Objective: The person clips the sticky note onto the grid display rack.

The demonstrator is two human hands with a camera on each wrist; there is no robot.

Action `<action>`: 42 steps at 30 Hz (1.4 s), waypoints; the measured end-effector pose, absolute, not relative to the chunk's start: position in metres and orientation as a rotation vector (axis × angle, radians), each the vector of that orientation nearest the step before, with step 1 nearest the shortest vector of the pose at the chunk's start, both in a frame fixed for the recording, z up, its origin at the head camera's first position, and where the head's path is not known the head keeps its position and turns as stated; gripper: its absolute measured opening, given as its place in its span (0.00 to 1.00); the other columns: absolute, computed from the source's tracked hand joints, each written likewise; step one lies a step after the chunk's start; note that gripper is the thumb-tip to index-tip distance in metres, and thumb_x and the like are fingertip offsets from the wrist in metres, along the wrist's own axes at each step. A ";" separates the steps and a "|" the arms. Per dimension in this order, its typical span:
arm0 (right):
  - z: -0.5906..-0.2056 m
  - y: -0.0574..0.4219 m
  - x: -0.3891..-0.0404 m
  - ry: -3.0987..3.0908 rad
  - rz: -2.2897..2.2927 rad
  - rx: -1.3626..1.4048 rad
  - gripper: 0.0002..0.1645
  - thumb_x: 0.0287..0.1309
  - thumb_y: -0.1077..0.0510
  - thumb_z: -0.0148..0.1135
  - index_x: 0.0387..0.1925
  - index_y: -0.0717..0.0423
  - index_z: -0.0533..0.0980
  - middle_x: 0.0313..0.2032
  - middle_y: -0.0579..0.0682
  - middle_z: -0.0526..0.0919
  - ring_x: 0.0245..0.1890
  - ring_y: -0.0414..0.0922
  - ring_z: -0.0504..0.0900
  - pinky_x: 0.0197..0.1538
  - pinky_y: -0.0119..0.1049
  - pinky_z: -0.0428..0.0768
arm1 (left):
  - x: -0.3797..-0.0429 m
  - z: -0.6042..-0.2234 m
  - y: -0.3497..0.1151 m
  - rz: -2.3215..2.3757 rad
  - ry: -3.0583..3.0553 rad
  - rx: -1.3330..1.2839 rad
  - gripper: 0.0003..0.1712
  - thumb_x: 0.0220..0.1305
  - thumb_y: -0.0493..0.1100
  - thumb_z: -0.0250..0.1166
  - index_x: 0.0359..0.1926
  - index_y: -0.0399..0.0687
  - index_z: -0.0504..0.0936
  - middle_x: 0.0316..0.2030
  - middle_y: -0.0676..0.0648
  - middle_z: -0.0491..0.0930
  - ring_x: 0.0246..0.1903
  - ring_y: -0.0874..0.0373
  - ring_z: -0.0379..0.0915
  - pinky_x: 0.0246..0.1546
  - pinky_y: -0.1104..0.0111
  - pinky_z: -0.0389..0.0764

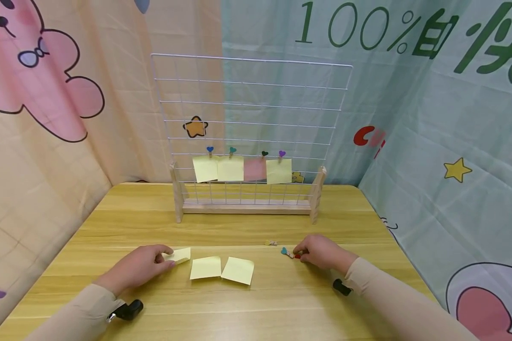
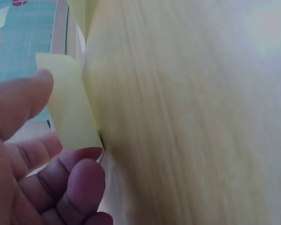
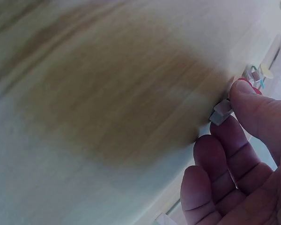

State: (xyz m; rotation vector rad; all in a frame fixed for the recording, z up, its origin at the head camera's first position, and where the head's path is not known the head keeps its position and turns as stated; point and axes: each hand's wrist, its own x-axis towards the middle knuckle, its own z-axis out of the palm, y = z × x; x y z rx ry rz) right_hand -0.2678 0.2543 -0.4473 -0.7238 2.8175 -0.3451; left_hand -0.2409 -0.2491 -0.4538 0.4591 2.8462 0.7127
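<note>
Beige sleeves reach in from the lower left and lower right of the head view, over a light wood-grained tabletop (image 1: 256, 317). At centre left, the left hand (image 1: 142, 265) grips a pale yellow square paper note (image 1: 180, 255), its fingers curled at the paper's near end; the left wrist view shows one digit against the note's edge and the others bent beneath its lower end. Just right of it, two more pale yellow paper notes (image 1: 205, 268) lie side by side in the lower middle of the frame.

Right of centre, the right hand (image 1: 324, 251) pinches a small wooden clip with a red heart (image 1: 297, 256) between thumb and forefinger, close to the tabletop, the remaining fingers bent side by side. Just left of that clip lies a small wooden clip with a blue heart (image 1: 287, 252), and a little above, a small yellowish clip (image 1: 270, 243).

Across the upper middle stands a white wire grid rack on a pale wooden base (image 1: 247, 208). On its lower rows hang three pale yellow notes (image 1: 278, 171) and one pink note (image 1: 254, 169), below heart-topped clips in blue, teal, dark green and purple.
</note>
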 end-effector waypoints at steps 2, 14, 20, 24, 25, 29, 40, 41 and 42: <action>-0.448 0.254 -0.267 2.816 -0.358 -0.713 0.12 0.64 0.63 0.72 0.49 0.52 0.89 0.44 0.46 0.91 0.41 0.39 0.83 0.49 0.44 0.85 | -0.240 -0.454 -0.249 0.697 2.864 0.455 0.28 0.70 0.58 0.69 0.58 0.41 0.84 0.30 0.57 0.79 0.26 0.63 0.69 0.29 0.69 0.72; -0.445 0.252 -0.264 2.815 -0.482 -0.551 0.06 0.65 0.64 0.70 0.40 0.49 0.86 0.35 0.43 0.84 0.34 0.41 0.76 0.43 0.40 0.81 | -0.235 -0.454 -0.248 0.737 2.868 0.448 0.18 0.72 0.53 0.68 0.55 0.49 0.87 0.38 0.55 0.81 0.30 0.61 0.70 0.33 0.68 0.74; -0.445 0.256 -0.264 2.814 -0.536 -0.540 0.06 0.64 0.65 0.68 0.39 0.52 0.83 0.33 0.43 0.80 0.33 0.42 0.75 0.41 0.39 0.78 | -0.236 -0.455 -0.249 0.724 2.928 0.432 0.12 0.73 0.52 0.67 0.50 0.55 0.89 0.43 0.54 0.86 0.39 0.58 0.76 0.42 0.59 0.80; -0.443 0.257 -0.264 2.822 -0.557 -0.526 0.06 0.64 0.65 0.68 0.39 0.52 0.82 0.34 0.43 0.80 0.34 0.42 0.75 0.43 0.40 0.79 | -0.236 -0.453 -0.248 0.714 2.980 0.381 0.09 0.73 0.51 0.68 0.48 0.57 0.89 0.45 0.52 0.88 0.46 0.53 0.82 0.49 0.50 0.82; -0.443 0.258 -0.264 2.825 -0.565 -0.525 0.06 0.64 0.65 0.68 0.39 0.52 0.82 0.34 0.43 0.80 0.35 0.42 0.75 0.44 0.40 0.79 | -0.236 -0.453 -0.247 0.717 2.986 0.374 0.09 0.73 0.51 0.68 0.47 0.57 0.89 0.45 0.52 0.88 0.46 0.53 0.82 0.50 0.49 0.83; -0.442 0.260 -0.266 2.840 -0.582 -0.518 0.06 0.64 0.64 0.67 0.39 0.51 0.81 0.33 0.43 0.80 0.33 0.42 0.75 0.41 0.39 0.78 | -0.236 -0.449 -0.244 0.757 2.947 0.291 0.13 0.75 0.53 0.65 0.49 0.53 0.88 0.38 0.54 0.86 0.39 0.57 0.78 0.45 0.56 0.80; -0.439 0.262 -0.267 2.853 -0.685 -0.529 0.05 0.64 0.65 0.67 0.38 0.53 0.80 0.32 0.44 0.80 0.33 0.42 0.75 0.40 0.38 0.78 | -0.237 -0.445 -0.244 0.804 2.821 0.109 0.36 0.79 0.63 0.56 0.65 0.35 0.78 0.21 0.51 0.80 0.25 0.56 0.74 0.35 0.60 0.75; -0.439 0.262 -0.266 2.855 -0.687 -0.541 0.04 0.65 0.65 0.67 0.38 0.54 0.80 0.32 0.44 0.80 0.33 0.42 0.75 0.40 0.38 0.78 | -0.237 -0.445 -0.244 0.833 2.807 0.101 0.35 0.79 0.63 0.56 0.64 0.36 0.79 0.21 0.51 0.80 0.23 0.56 0.73 0.33 0.62 0.72; -0.438 0.262 -0.266 2.855 -0.688 -0.547 0.03 0.66 0.65 0.67 0.38 0.54 0.80 0.33 0.44 0.80 0.33 0.41 0.75 0.40 0.37 0.78 | -0.236 -0.446 -0.244 0.859 2.799 0.096 0.34 0.79 0.63 0.56 0.63 0.36 0.79 0.21 0.50 0.80 0.23 0.56 0.73 0.31 0.63 0.72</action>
